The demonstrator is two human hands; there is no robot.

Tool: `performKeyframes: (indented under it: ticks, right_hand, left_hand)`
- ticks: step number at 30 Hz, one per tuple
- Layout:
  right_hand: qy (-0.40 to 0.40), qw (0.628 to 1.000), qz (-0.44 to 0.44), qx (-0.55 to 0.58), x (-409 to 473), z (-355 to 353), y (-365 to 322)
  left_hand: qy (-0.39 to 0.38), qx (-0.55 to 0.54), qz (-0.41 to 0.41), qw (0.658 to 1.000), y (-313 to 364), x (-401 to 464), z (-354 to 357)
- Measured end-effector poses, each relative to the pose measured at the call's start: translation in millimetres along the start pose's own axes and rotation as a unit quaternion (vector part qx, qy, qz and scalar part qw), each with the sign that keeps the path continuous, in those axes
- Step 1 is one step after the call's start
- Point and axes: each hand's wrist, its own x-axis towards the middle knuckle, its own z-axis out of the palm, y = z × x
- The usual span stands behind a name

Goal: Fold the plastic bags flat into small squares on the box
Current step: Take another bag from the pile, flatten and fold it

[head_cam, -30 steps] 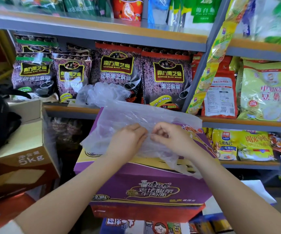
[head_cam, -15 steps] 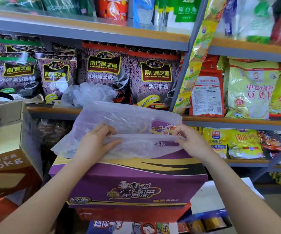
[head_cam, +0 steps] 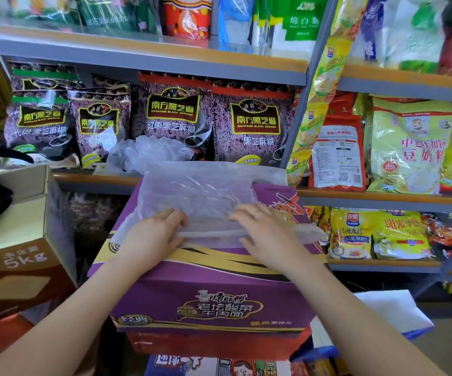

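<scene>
Shop shelves (head_cam: 143, 54) packed with food packets are filling the background, and a purple box (head_cam: 208, 299) is standing in front of them as the work surface. On its top, both hands are pressing down on a thin clear plastic bag (head_cam: 200, 191): the left hand (head_cam: 154, 234) is lying flat with fingers straight on the bag's near left part, and the right hand (head_cam: 268, 232) is lying flat, fingers spread, on the near right part, neither one pinching anything. A folded edge of the bag is running between the two hands, and the rest is spreading away toward the far side of the box top, its right end hanging just past the box edge. More crumpled clear bags (head_cam: 149, 150) are sitting on the shelf behind, against dark sesame packets (head_cam: 252, 123). A brown carton (head_cam: 21, 256) is standing to the left
</scene>
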Motion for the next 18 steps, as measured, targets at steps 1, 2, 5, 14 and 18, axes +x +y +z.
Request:
performKeyframes:
  ticks: [1,2,5,14,18]
  right_hand:
    - [0.007,0.999,-0.035,-0.010,6.0,7.1,-11.7]
    - [0.016,0.998,-0.064,-0.026,11.8,14.2,-19.4]
    - [0.021,0.995,-0.082,-0.047,19.8,27.9,-17.8]
    - [-0.047,0.996,0.064,0.045,-10.5,2.9,6.6]
    - [-0.030,0.995,0.032,0.085,7.2,1.7,-22.2]
  left_hand:
    - [-0.004,-0.003,0.002,1.000,-0.9,-0.6,-2.5]
    - [0.000,0.004,0.012,1.000,-2.7,-1.1,-5.8]
    - [0.012,0.061,0.061,0.996,-15.4,-5.0,-17.6]
    - [-0.066,0.032,0.044,0.996,-33.4,-27.6,-27.9]
    - [-0.151,0.062,0.076,0.984,-36.5,-28.8,-24.5]
